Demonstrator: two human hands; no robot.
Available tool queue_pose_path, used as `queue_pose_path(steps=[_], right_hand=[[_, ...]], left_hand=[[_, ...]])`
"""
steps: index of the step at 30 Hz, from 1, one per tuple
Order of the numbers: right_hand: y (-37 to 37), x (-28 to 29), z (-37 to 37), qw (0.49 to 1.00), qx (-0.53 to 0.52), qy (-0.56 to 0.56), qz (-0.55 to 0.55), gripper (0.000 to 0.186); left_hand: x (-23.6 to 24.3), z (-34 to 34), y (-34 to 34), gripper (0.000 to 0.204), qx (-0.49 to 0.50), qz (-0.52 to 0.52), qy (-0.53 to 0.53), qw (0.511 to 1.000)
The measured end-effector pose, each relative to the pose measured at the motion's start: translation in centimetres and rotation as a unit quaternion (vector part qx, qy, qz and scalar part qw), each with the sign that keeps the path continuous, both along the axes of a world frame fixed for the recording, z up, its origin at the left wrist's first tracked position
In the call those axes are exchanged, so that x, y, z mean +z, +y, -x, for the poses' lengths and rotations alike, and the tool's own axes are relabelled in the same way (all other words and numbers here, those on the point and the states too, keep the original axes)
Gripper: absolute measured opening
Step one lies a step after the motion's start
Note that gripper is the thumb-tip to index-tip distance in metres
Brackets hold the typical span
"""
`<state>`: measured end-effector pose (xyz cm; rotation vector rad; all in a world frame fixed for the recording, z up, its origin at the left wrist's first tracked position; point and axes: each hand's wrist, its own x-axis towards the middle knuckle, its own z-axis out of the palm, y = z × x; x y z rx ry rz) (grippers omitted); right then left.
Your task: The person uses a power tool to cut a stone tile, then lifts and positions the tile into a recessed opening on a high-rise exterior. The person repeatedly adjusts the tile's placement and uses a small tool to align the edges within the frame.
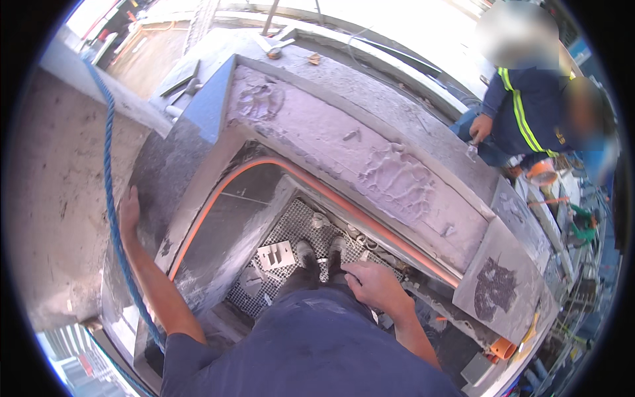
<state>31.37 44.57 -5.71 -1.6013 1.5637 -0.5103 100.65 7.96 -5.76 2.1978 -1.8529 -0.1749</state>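
Note:
My left hand (129, 210) lies with its fingers stretched out on the dark grey concrete ledge (159, 178), close beside a twisted blue rope (108, 142). It holds nothing. Over my right thigh hangs my right hand (378, 286), its fingers loosely bent and a little apart; I see nothing in it. An orange pipe (344, 206) bends along the inner edge of the opening I stand in. Beyond it, a long recess holds pale pinkish mortar (324, 152), with rough heaps at its far left and toward the right.
Below me is a metal grating (291, 225) with a light, slotted plate (276, 255) on it. A co-worker in a dark jacket with reflective strips (519, 109) is at the upper right. A cut orange pipe end (503, 348) and timber pieces (552, 225) lie to the right.

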Motion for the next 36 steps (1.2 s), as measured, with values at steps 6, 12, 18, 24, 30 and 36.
queue_pose_path(steps=[6, 12, 18, 24, 30, 36], right_hand=[[0.7, -2.8, 0.6, 0.995, 0.033, 0.024, -0.090, 0.039], [1.1, -5.5, 2.0, 0.989, 0.075, 0.042, -0.118, 0.044], [2.1, -7.3, 3.0, 0.985, 0.052, 0.075, -0.149, 0.042], [2.4, -5.8, 1.7, 0.978, -0.075, 0.072, -0.181, 0.043], [0.6, -5.2, -1.7, 0.946, -0.178, 0.112, -0.246, 0.043], [-3.3, -3.1, -5.4, 0.928, -0.261, 0.036, -0.262, 0.039]], left_hand=[[4.1, 19.3, -1.2, 0.054, -0.038, 0.107, 0.033, 0.993], [8.1, 34.2, -8.0, 0.048, -0.235, 0.160, 0.002, 0.959], [9.1, 46.4, -20.4, 0.071, -0.279, -0.010, -0.147, 0.949], [8.2, 52.7, -29.4, 0.072, -0.268, -0.170, -0.288, 0.904], [1.7, 53.0, -43.8, 0.064, -0.283, -0.210, -0.345, 0.870], [0.8, 55.9, -47.9, 0.068, -0.364, -0.209, -0.366, 0.830]])
